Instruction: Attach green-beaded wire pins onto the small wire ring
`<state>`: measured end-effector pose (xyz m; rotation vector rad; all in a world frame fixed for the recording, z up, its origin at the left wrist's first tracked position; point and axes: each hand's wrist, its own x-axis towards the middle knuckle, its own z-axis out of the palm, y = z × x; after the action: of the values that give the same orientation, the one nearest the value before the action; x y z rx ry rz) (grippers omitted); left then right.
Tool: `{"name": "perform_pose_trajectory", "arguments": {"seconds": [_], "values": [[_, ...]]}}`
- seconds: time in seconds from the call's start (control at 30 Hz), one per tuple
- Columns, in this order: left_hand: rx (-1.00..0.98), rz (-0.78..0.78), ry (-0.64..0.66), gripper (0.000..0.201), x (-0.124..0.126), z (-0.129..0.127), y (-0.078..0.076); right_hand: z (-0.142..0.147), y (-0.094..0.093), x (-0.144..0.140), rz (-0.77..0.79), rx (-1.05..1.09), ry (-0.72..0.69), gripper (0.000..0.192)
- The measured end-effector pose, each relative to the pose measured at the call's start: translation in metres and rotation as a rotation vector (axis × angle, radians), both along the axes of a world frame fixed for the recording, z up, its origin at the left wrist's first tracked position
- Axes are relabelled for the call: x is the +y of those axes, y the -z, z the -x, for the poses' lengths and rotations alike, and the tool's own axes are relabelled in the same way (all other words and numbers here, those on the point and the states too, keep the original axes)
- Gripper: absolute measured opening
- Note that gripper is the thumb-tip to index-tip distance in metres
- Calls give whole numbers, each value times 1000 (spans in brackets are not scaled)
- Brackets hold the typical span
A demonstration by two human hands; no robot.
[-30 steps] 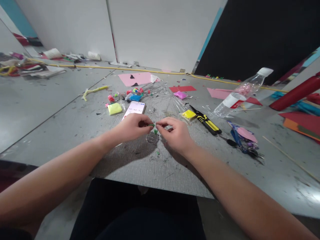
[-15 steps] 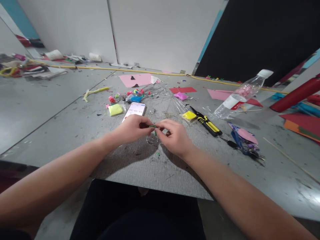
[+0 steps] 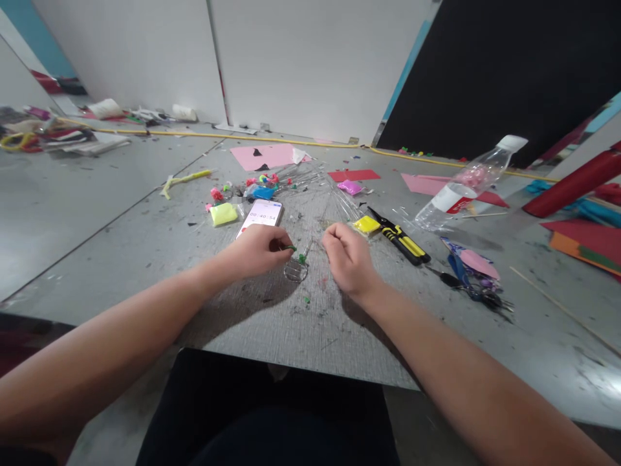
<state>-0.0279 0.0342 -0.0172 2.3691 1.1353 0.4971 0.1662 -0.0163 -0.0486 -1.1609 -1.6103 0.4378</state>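
Observation:
My left hand point(image 3: 264, 251) pinches a small green strip point(image 3: 292, 248) between thumb and fingertips, just in front of a phone point(image 3: 261, 215) with a running timer on its screen. Close by its fingertips is a bent wire loop point(image 3: 295, 272), with a thin stem rising toward the right and a green lump point(image 3: 302, 258) at the stem's base. My right hand point(image 3: 350, 260) is closed to the right of the loop, its fingers curled together. Whatever it may hold is too small to make out. A green crumb point(image 3: 306, 299) lies on the table below the loop.
Yellow-black pliers point(image 3: 402, 239), a yellow packet point(image 3: 367, 224) and a tilted plastic bottle point(image 3: 453, 194) are to the right. Keys point(image 3: 490, 296) lie nearer. Clear wires point(image 3: 310, 178), a pale yellow packet point(image 3: 224, 214) and pink paper point(image 3: 269, 156) sit beyond my hands.
My hands have come apart: the right hand has moved right, away from the left, and its fingers have curled in. The wire loop and its stem now show between them.

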Motion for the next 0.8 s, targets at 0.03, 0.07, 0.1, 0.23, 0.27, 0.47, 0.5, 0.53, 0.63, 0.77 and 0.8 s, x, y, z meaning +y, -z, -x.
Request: {"name": "perform_pose_trajectory", "arguments": {"seconds": [0.03, 0.07, 0.1, 0.23, 0.27, 0.47, 0.5, 0.53, 0.63, 0.77, 0.8], "values": [[19, -22, 14, 14, 1, 0, 1, -1, 0, 0, -3, 0, 10, 27], [38, -43, 31, 15, 1, 1, 1, -1, 0, 1, -9, -14, 22, 30], [56, -63, 47, 15, 2, 1, 2, -2, 0, 1, -12, -38, 30, 32], [78, -106, 37, 25, 4, 1, 6, -1, 1, 3, -29, -114, 0, 26], [72, -120, 33, 27, 4, 2, 7, 0, 2, 3, -38, -123, -12, 21], [68, -185, 53, 22, 10, 1, 13, 1, 5, 2, -31, -109, -7, 17], [62, -172, 60, 22, 11, 1, 13, 2, 4, 2, -18, -84, -2, 19], [59, -165, 72, 23, 12, 2, 13, 2, 4, 1, -5, -58, 1, 20], [84, -200, 123, 22, 14, 3, 12, 2, 3, -1, 19, -23, -1, 19], [150, -282, 116, 24, 16, 6, 15, 2, 2, -2, 26, -46, -30, 25], [157, -294, 101, 25, 16, 7, 16, 2, 2, -2, 32, -30, -36, 26]]}}
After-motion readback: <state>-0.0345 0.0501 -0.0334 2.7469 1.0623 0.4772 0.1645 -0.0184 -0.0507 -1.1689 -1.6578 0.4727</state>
